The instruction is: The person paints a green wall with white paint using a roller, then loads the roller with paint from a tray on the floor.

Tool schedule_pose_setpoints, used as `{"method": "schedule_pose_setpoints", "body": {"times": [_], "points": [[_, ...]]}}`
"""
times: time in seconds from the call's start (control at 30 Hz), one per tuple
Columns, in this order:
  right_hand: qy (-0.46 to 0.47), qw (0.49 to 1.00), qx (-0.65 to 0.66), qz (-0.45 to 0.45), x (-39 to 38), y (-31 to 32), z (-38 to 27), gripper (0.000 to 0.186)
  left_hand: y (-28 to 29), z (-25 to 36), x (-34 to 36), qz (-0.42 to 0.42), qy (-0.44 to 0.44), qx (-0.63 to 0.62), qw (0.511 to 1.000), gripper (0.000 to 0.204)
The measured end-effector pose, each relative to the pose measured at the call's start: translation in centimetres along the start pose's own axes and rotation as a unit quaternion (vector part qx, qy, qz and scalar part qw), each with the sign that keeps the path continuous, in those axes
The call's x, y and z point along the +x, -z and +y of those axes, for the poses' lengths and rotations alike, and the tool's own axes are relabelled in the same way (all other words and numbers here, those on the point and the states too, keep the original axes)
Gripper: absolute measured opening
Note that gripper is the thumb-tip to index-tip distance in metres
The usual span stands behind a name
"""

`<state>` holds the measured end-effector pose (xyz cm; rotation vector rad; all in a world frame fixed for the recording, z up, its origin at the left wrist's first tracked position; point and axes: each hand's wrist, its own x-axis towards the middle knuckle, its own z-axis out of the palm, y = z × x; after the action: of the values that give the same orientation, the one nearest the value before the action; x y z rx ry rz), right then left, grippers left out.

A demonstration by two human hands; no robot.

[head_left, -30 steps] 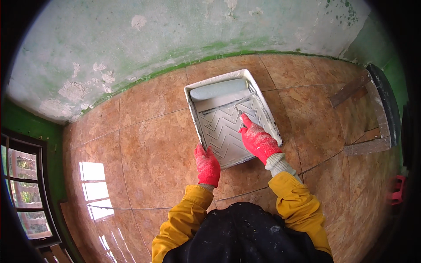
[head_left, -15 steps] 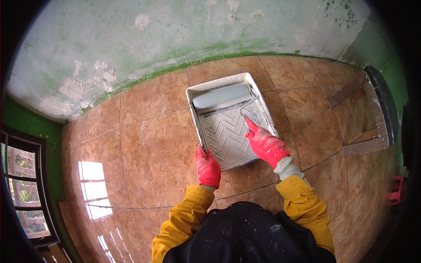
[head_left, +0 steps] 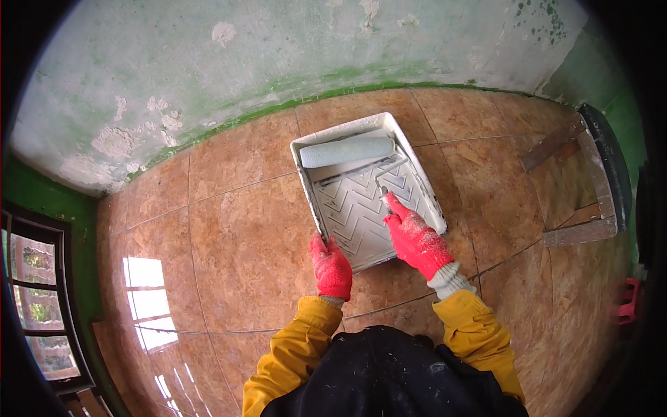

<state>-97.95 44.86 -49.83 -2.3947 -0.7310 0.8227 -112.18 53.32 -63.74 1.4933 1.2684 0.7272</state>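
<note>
A white paint tray [head_left: 431,212] with a zigzag-ribbed slope rests on the tiled floor in front of me, with pale paint at its far end. A light blue roller [head_left: 346,150] lies across that end, joined to a metal frame. My right hand [head_left: 415,236], in a paint-flecked red glove, is closed round the roller's handle [head_left: 384,194] over the ribbed slope. My left hand [head_left: 329,266], also gloved in red, grips the tray's near left edge.
Brown tiles [head_left: 243,250] surround the tray. A peeling green-and-white wall [head_left: 278,48] runs behind it. At the right are a wooden piece with a dark padded top [head_left: 604,167] and a red plastic stool [head_left: 627,300]. A barred window [head_left: 38,292] is at the left.
The roller and my right hand shifted right about half a second ago and have now moved back left. My left hand stays on the tray's edge.
</note>
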Motion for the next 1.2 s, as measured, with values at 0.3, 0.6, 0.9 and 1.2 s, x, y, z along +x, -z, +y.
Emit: {"method": "schedule_pose_setpoints", "body": {"times": [0.3, 0.6, 0.9, 1.2], "points": [[0.035, 0.999, -0.038, 0.013, -0.1, -0.3, 0.4, 0.048, 1.1, -0.4, 0.9, 0.023, -0.01, 0.048, 0.999, 0.038], [0.023, 0.994, -0.092, -0.051, 1.8, 0.4, -0.6, 0.05, 1.7, 0.2, 0.4, -0.009, 0.005, -0.031, 0.999, 0.043], [0.06, 0.997, -0.055, 0.014, 1.2, 0.1, -1.2, 0.047, 1.7, 0.1, 0.6, 0.016, -0.028, 0.028, 0.999, 0.035], [0.037, 0.998, -0.06, -0.006, -1.2, 0.6, -1.3, 0.047, 1.5, -0.6, 0.8, 0.008, 0.002, -0.04, 0.999, 0.042]]}}
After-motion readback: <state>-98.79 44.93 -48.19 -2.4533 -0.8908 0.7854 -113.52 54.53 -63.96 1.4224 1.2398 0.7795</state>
